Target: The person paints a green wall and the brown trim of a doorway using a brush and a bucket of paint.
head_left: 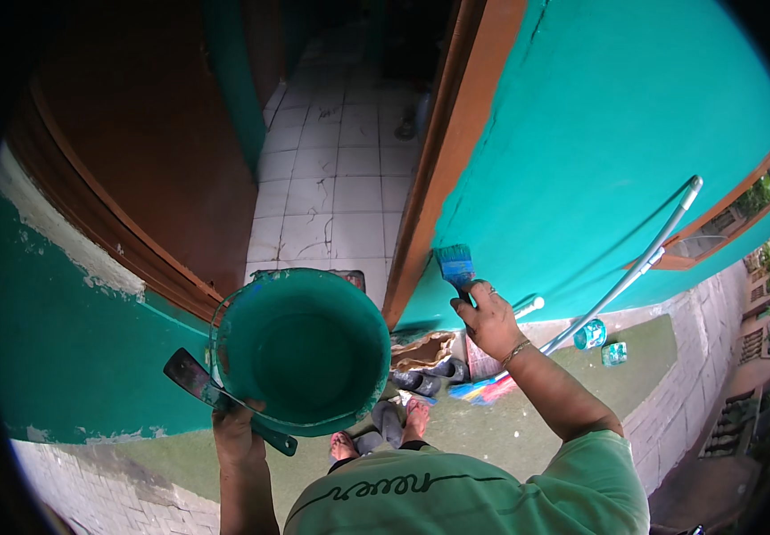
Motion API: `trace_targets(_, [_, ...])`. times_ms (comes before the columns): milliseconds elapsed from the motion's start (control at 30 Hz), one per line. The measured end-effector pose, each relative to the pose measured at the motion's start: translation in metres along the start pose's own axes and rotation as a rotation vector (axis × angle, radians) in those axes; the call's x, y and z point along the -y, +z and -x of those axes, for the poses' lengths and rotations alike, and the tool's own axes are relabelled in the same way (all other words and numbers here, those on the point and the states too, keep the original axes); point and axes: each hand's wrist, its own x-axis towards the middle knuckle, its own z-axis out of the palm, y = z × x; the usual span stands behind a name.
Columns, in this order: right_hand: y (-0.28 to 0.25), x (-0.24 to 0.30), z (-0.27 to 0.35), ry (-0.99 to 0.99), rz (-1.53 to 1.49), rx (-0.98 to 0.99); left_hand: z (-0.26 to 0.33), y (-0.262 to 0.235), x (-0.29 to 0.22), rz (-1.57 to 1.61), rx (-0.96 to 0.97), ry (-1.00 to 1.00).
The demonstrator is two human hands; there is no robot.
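While the round green plastic paint bucket (300,349) is gripped with a flat dark scraper (224,399) by the left hand (235,430) at 7 o'clock | right hand (489,316) is clenched on a blue-bristled paintbrush (455,266), long axis toward 11 o'clock | bristles are laid on the turquoise wall (599,152) beside the brown door frame (443,160).

the left hand (236,431) gripped a bucket (300,348) from below, together with a scraper (215,392) that lay under the bucket's rim and stuck out to the left. to the right, the right hand (489,316) held a brush (456,266) with its bristles against the wall (617,152), just right of the door frame (443,169). behind the bucket, a tiled floor (331,187) ran through the doorway. a long pole (635,267) leaned on the wall further right, with two cans (601,342) at its foot. shoes (425,374) lay below the frame.
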Motion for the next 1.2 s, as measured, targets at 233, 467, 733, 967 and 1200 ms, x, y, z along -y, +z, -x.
trace_targets(233, [-0.071, 0.009, -0.044, -0.050, 0.131, -0.243, 0.003, 0.005, -0.001, 0.071, 0.056, 0.003])
trace_targets(467, [-0.067, 0.008, -0.040, -0.071, 0.171, -0.348, 0.006, 0.009, -0.002, 0.065, 0.050, 0.028])
trace_targets(733, [-0.007, 0.014, 0.007, -0.067, 0.055, -0.051, 0.006, 0.011, -0.008, 0.062, 0.005, 0.014])
trace_targets(967, [-0.024, 0.004, -0.018, -0.012, -0.005, 0.043, -0.001, 0.006, -0.004, 0.060, 0.022, 0.031])
trace_targets(1200, [-0.087, -0.008, -0.061, -0.013, -0.111, -0.159, -0.002, 0.002, -0.004, 0.015, 0.036, 0.024])
